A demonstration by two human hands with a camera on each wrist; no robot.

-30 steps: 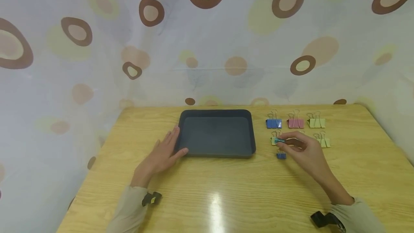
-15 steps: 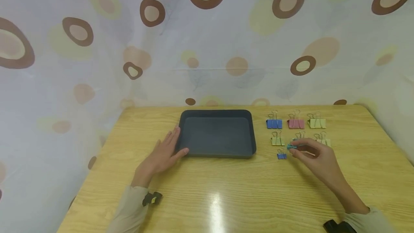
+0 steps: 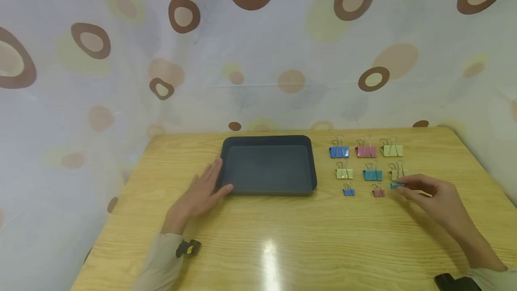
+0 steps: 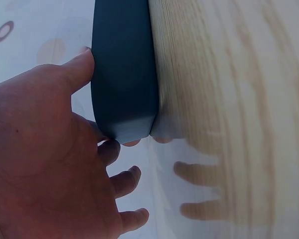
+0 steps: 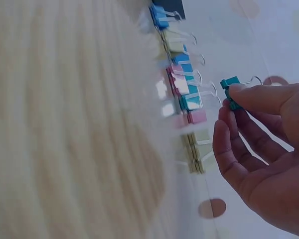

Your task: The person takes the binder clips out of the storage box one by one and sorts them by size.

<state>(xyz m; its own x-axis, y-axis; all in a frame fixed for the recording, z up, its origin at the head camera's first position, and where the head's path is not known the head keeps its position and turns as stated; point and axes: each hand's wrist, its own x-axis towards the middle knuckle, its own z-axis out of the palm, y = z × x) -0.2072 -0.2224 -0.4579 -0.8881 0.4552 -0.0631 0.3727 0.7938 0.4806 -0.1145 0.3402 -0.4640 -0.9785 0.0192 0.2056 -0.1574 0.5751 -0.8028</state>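
Note:
My right hand [image 3: 438,199] pinches a small teal binder clip [image 5: 231,84] between thumb and fingertips, held above the table in the right wrist view. Just behind it stands a pale yellow clip [image 3: 394,173], partly covered by my fingers. To its left sits a small pink clip [image 3: 378,192], and farther left a small blue clip [image 3: 349,191]. My left hand [image 3: 198,196] touches the left side of a dark grey tray [image 3: 266,193], fingers fairly straight. In the left wrist view the thumb lies against the wall of the tray [image 4: 124,64]; the other fingers are spread apart.
Behind the small clips stand a yellow clip [image 3: 344,173] and a teal clip [image 3: 372,174]. A back row holds larger blue [image 3: 339,151], pink [image 3: 366,151] and yellow [image 3: 392,150] clips. A patterned curtain [image 3: 258,48] hangs behind the wooden table [image 3: 226,246].
My right hand has moved right with the small teal clip, past the small blue clip, uncovering the teal and small pink clips. The left hand stays at the tray.

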